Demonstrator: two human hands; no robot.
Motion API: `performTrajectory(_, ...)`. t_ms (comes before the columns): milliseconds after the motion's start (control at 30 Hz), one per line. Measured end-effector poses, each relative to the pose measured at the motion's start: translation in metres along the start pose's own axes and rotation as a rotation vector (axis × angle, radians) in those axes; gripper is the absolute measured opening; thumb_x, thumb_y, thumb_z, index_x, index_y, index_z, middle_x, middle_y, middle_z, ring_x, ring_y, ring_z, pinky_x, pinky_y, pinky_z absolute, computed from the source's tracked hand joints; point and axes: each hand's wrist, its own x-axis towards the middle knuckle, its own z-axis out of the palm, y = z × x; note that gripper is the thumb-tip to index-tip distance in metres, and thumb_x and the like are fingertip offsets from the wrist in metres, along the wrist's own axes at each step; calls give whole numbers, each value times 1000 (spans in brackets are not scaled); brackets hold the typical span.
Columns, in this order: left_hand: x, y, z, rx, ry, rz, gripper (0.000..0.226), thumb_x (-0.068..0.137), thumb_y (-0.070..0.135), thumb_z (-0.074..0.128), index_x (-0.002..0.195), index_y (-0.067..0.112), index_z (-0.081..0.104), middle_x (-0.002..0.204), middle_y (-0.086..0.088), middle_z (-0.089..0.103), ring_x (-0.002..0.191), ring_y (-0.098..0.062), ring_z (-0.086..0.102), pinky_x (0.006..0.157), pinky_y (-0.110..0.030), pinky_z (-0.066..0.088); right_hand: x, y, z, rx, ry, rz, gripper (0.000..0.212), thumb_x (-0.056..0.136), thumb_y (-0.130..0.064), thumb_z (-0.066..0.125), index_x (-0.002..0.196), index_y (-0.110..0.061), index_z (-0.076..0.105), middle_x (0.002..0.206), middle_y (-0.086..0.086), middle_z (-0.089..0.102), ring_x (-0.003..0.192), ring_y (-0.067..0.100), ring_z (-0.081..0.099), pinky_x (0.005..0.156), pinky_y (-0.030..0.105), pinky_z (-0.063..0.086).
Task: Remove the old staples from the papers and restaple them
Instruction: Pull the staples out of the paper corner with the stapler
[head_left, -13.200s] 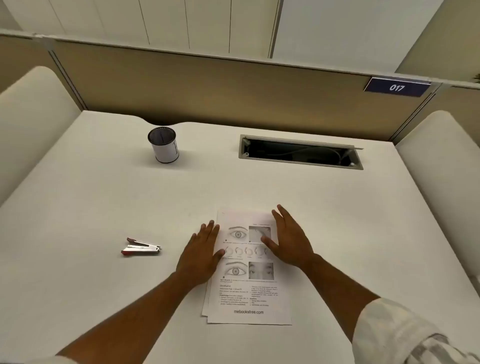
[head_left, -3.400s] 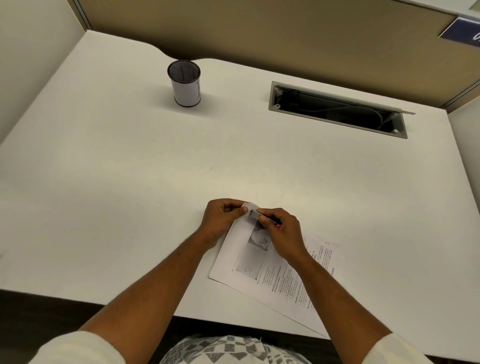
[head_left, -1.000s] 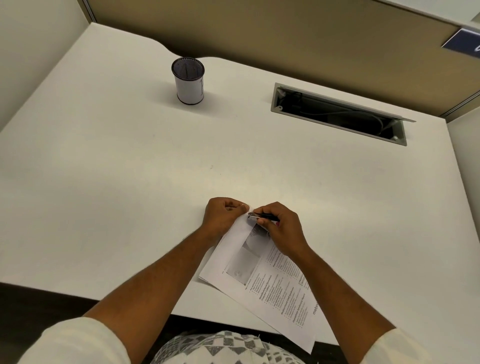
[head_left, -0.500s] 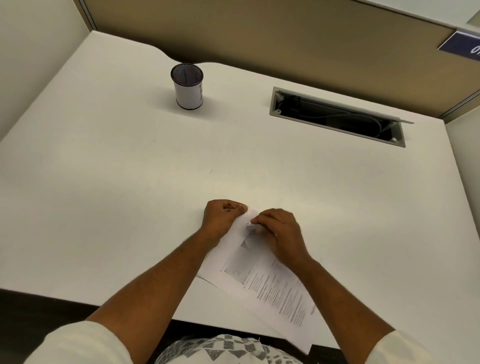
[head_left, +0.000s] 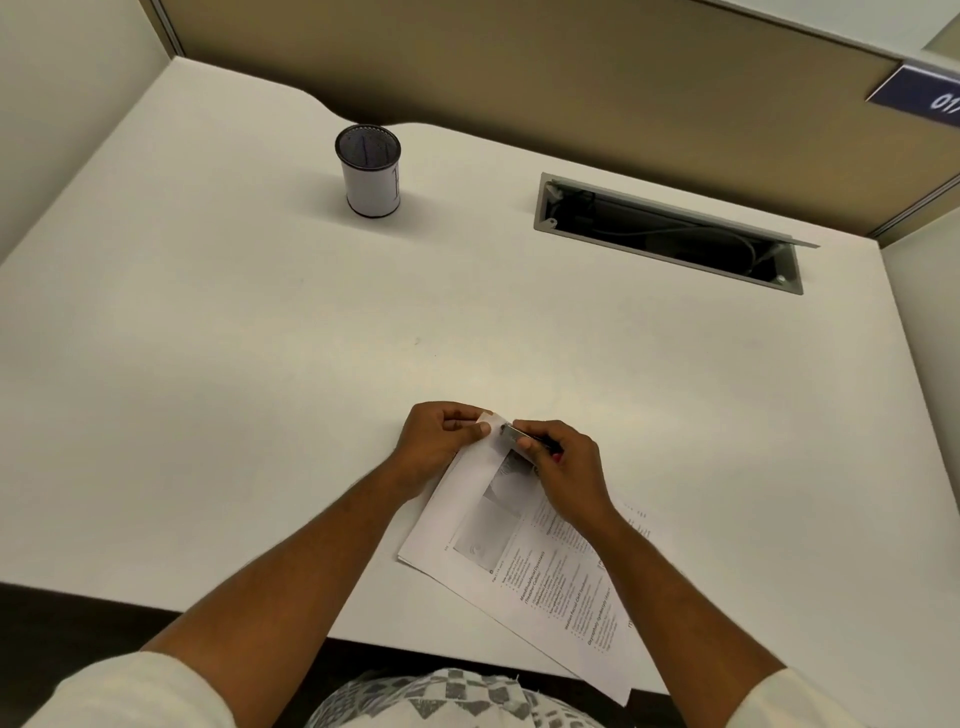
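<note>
A thin stack of printed papers lies slanted on the white desk, its lower end hanging past the front edge. My left hand pinches the stack's top corner between thumb and fingers. My right hand grips a small silver stapler with a red rear end, its metal tip resting on that same corner right beside my left thumb. The staple itself is too small to make out.
A white cylindrical pen cup with a dark rim stands at the back left. A grey open cable slot is set into the desk at the back right. A tan partition wall closes the back.
The stapler's silver tip shows again on the corner, where half a second ago my right fingers covered it. The papers have swung a little. Both hands stay at the corner.
</note>
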Motion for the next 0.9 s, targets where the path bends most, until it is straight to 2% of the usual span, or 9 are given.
performTrajectory(133,-1,3,-2,-12,-28,-6,15,83,6,82,93,17,81,91,-5,82,82,-19,79,66,-26,61,-1,2,3,30,1,12,19,93,-17,74,111,-21,78,104,-12,78,98,1,72,86,25,60)
performTrajectory(300,-2,3,-3,-5,-35,-12,13,83,10,83,91,20,82,94,-6,82,84,-21,79,66,-27,62,1,3,3,64,-5,27,18,92,-18,75,110,-20,79,101,-11,78,95,2,73,81,18,58)
performTrajectory(567,-2,2,-1,23,-21,1,14,83,12,83,86,26,83,93,-4,82,84,-21,79,66,-26,61,2,1,3,78,-31,70,17,94,-22,74,110,-19,80,102,-8,80,96,5,74,85,30,62)
performTrajectory(900,3,-3,1,69,13,38,18,83,11,83,95,25,82,98,-3,82,93,-20,78,86,-37,63,5,-3,3,100,-72,102,15,94,-26,74,106,-25,81,100,-9,81,95,6,75,88,40,62)
